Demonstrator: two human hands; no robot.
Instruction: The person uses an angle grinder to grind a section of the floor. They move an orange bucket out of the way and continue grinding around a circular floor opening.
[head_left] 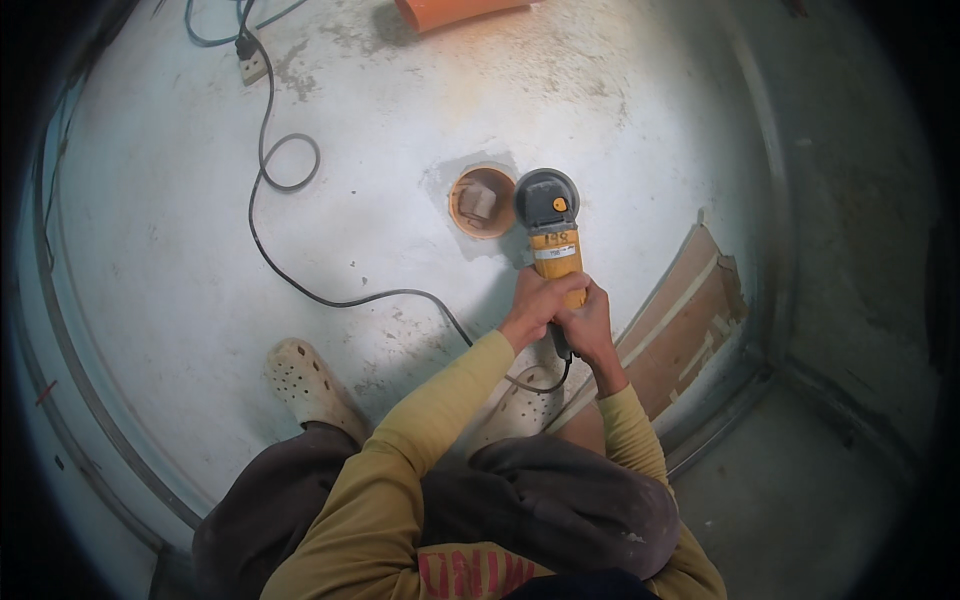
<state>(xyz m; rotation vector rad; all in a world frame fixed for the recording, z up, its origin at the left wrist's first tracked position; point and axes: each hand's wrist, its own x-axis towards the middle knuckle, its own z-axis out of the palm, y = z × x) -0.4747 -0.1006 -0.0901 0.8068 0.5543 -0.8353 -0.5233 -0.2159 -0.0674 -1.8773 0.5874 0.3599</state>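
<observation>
Both my hands are closed around the yellow body of an angle grinder [556,252]. My left hand [537,302] wraps it from the left, nearer the tool's head, while my right hand [588,325] grips from the right and lower down. The grinder's dark round head points away from me, beside an orange pipe end [456,213] set in the floor. Whether the disc touches the pipe's rim, I cannot tell. Inside the pipe sits a pale, blocky lump [478,201]. A darker grey patch [463,165] surrounds the opening.
A black power cord [345,303] loops across the pale floor to a socket block [252,68] at the far left. An orange pipe piece [455,12] lies at the far edge. Flattened cardboard [680,325] is at the right. My clog [305,385] stands at the left.
</observation>
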